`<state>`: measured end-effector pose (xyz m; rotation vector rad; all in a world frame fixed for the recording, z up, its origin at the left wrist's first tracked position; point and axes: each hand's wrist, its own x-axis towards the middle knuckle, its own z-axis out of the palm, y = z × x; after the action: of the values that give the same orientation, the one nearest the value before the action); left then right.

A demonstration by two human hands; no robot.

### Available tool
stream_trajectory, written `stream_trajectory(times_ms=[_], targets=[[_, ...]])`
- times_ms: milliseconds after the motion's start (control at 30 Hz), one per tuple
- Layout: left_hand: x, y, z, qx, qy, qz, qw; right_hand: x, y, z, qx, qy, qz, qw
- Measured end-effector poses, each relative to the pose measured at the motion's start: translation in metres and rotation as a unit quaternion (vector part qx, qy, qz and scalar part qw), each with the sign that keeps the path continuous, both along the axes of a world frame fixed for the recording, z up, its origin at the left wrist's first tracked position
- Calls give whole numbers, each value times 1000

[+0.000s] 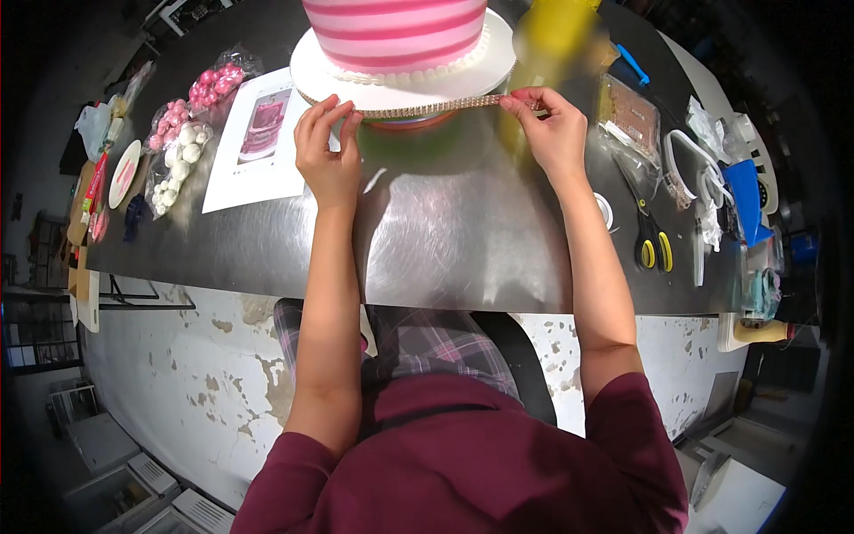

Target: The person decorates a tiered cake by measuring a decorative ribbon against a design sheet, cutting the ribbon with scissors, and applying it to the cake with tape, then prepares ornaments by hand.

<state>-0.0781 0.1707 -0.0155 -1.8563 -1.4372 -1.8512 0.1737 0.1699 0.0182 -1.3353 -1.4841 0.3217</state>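
A pink striped cake (400,36) with a white beaded border stands on a round white board (329,78), raised on a stand. Along the board's front edge runs a sparkling rhinestone strip (427,109). My left hand (327,153) pinches the strip's left part at the board's front left. At the front right, my right hand (553,133) grips its other end between thumb and fingers. A printed sheet (233,182) with a cake picture lies left of my left hand.
Bags of pink balls (213,84) and white balls (184,156) lie at the left. Scissors (654,245), a packet of trim (629,116), a white roll (604,212) and a blue object (747,200) are at the right. A blurred yellow object (560,31) stands behind my right hand.
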Motion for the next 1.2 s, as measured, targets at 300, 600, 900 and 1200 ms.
stream_trajectory(times_ms=[300, 600, 900, 1200], targets=[[0, 1, 0, 6, 6, -3, 1000, 0, 2, -2, 8, -15, -3, 1000], [5, 0, -1, 31, 9, 1, 999, 6, 0, -7, 25, 1, 10, 1000], [3, 0, 0, 16, 11, 6, 1000, 1, 4, -7, 34, -2, -2, 999], [-1, -1, 3, -9, 3, -4, 1000, -6, 7, -9, 34, -1, -9, 999]])
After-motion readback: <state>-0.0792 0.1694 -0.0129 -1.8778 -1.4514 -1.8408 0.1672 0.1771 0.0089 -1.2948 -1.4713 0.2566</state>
